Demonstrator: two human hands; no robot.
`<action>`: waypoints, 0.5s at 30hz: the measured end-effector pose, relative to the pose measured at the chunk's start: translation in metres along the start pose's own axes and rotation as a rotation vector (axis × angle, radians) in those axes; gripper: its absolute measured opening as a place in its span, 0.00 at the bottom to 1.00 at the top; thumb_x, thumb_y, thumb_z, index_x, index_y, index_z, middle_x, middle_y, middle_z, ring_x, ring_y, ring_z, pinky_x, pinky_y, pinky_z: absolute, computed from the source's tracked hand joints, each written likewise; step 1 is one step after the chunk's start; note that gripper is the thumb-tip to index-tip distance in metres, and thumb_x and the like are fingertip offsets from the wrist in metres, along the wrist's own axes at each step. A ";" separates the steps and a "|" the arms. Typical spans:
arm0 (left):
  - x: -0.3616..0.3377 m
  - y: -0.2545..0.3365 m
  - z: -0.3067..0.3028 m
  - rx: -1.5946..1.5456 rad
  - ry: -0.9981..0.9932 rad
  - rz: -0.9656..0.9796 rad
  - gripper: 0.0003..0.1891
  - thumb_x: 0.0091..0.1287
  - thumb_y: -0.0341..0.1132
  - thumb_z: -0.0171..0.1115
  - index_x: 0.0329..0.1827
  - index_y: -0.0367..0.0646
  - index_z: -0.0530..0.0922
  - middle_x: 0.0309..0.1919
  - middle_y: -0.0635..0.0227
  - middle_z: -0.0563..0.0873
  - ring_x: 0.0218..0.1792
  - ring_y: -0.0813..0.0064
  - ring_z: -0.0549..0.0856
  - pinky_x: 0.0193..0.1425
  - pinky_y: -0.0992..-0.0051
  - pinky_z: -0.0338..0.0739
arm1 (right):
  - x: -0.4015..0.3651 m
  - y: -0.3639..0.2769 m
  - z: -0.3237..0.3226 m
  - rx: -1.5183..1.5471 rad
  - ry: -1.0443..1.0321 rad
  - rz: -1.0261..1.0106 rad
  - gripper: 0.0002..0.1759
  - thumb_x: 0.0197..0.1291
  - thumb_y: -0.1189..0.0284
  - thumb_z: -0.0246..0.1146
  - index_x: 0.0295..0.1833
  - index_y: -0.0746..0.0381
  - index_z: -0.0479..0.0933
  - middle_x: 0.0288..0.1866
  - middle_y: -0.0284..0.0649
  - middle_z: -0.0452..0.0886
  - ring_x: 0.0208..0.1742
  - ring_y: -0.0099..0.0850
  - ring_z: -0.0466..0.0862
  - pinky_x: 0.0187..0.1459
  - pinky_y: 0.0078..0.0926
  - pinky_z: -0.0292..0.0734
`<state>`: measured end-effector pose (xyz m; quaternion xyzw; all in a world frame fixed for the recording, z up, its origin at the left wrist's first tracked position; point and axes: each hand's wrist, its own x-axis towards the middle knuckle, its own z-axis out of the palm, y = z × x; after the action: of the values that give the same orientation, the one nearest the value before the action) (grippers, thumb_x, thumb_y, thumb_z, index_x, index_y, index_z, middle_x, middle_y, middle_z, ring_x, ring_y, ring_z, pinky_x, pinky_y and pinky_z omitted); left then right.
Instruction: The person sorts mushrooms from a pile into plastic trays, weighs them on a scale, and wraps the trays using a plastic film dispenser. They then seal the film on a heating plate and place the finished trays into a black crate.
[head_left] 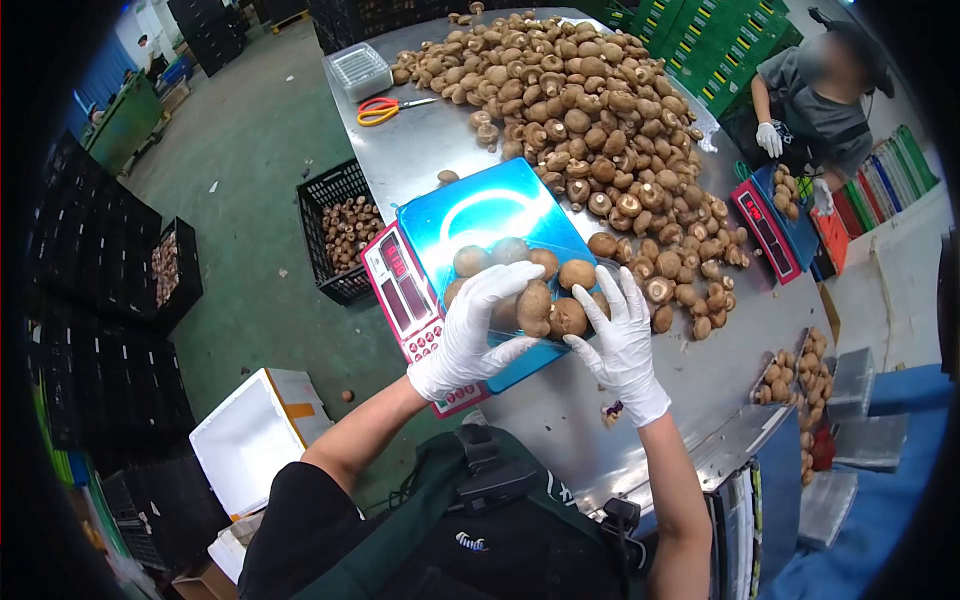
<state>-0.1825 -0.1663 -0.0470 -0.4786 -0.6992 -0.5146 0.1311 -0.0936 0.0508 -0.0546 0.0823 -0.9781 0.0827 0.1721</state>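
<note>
Brown mushrooms [568, 317] sit together on the blue plate [500, 205] of a red and white scale [401, 290], some under clear plastic. My left hand [480, 325], in a white glove, curves round the left side of the group, fingers and thumb apart. On the right side, my right hand [618, 345], also gloved, has its fingers spread against the outer mushrooms. Neither hand is closed round a mushroom. The large mushroom pile [590, 110] spreads behind and to the right of the scale.
Orange-handled scissors [380, 111] and clear trays [360, 72] lie at the table's far left. A black crate [340, 230] of mushrooms stands on the floor, left. A co-worker [825, 100] in white gloves is by a second scale [768, 228] at right. A white foam box [250, 440] stands lower left.
</note>
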 end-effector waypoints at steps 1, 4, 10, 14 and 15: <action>-0.001 0.000 0.002 0.000 -0.003 0.003 0.38 0.51 0.29 0.72 0.64 0.44 0.61 0.62 0.56 0.71 0.60 0.57 0.74 0.63 0.61 0.68 | 0.000 -0.001 0.000 0.025 0.000 0.013 0.33 0.56 0.53 0.62 0.66 0.51 0.68 0.72 0.47 0.57 0.72 0.52 0.55 0.68 0.50 0.51; -0.005 0.000 0.007 -0.144 0.059 -0.043 0.37 0.51 0.29 0.71 0.64 0.43 0.61 0.61 0.53 0.73 0.58 0.54 0.76 0.62 0.60 0.70 | 0.001 -0.003 -0.001 0.072 0.025 0.028 0.34 0.55 0.56 0.62 0.68 0.50 0.66 0.71 0.47 0.58 0.71 0.51 0.56 0.68 0.50 0.52; -0.005 0.001 0.004 -0.058 0.057 0.213 0.41 0.55 0.21 0.67 0.67 0.48 0.51 0.64 0.41 0.65 0.60 0.53 0.75 0.58 0.59 0.74 | 0.001 -0.006 0.000 0.036 0.037 -0.029 0.33 0.52 0.61 0.65 0.66 0.51 0.67 0.70 0.47 0.60 0.69 0.50 0.60 0.66 0.49 0.55; -0.005 0.003 0.003 -0.100 0.065 0.213 0.39 0.57 0.21 0.65 0.67 0.48 0.50 0.65 0.41 0.63 0.63 0.49 0.72 0.60 0.56 0.72 | 0.001 -0.006 0.002 0.046 0.034 -0.014 0.33 0.53 0.59 0.64 0.66 0.51 0.67 0.70 0.47 0.59 0.69 0.50 0.60 0.66 0.49 0.55; -0.006 0.005 0.004 -0.107 0.073 0.177 0.39 0.57 0.21 0.64 0.68 0.48 0.50 0.65 0.41 0.63 0.63 0.48 0.72 0.61 0.56 0.72 | 0.001 -0.006 0.002 0.054 0.047 -0.012 0.33 0.53 0.58 0.64 0.66 0.51 0.67 0.70 0.47 0.59 0.69 0.50 0.60 0.67 0.49 0.55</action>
<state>-0.1745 -0.1660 -0.0500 -0.5260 -0.6206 -0.5544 0.1758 -0.0942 0.0444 -0.0552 0.0909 -0.9707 0.1101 0.1933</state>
